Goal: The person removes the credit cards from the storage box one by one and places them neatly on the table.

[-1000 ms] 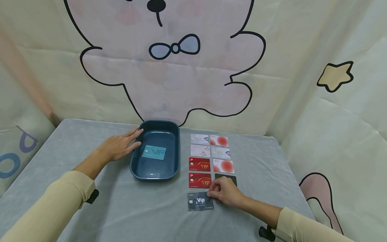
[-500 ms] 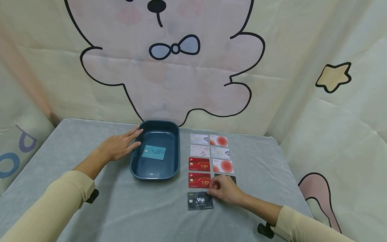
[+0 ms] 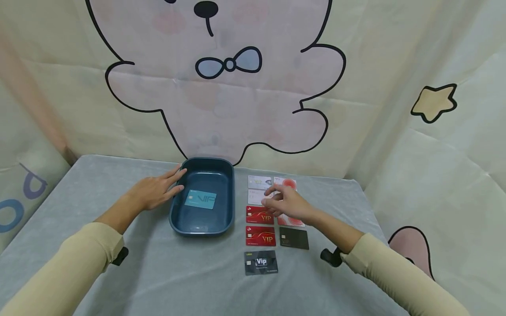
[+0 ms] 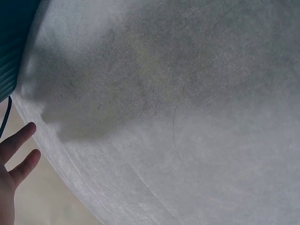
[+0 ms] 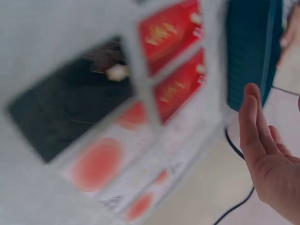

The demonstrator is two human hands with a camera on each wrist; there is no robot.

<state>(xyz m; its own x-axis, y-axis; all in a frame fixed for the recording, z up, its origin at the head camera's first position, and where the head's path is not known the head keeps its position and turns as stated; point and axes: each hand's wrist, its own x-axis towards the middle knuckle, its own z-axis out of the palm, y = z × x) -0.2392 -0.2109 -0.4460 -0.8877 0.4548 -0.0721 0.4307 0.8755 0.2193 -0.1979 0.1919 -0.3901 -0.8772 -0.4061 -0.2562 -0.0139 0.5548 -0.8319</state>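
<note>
My left hand (image 3: pixel 156 192) rests with spread fingers on the left rim of a dark blue plastic tray (image 3: pixel 228 197). A teal VIP card (image 3: pixel 200 199) lies inside the tray. Over the upper cards hovers my right hand (image 3: pixel 287 202), fingers loosely bent and nothing between them. It hides a white card in the right column and partly covers a red-circle card (image 3: pixel 291 220). Below it lie a black card (image 3: pixel 294 238), two red VIP cards (image 3: pixel 260 236) and a dark grey Vip card (image 3: pixel 261 262). At the top are a white VIP card (image 3: pixel 258 182) and a pale floral card (image 3: pixel 256 196).
A grey cloth (image 3: pixel 189 276) covers the table. Behind it hangs a cream curtain (image 3: pixel 379 145) with a cartoon bear, close to the tray's far end. The right wrist view shows a dark cord (image 5: pixel 239 204) beyond the table edge.
My right hand has left the black card, which lies in view, and moved up over the upper cards. My left hand stays on the tray.
</note>
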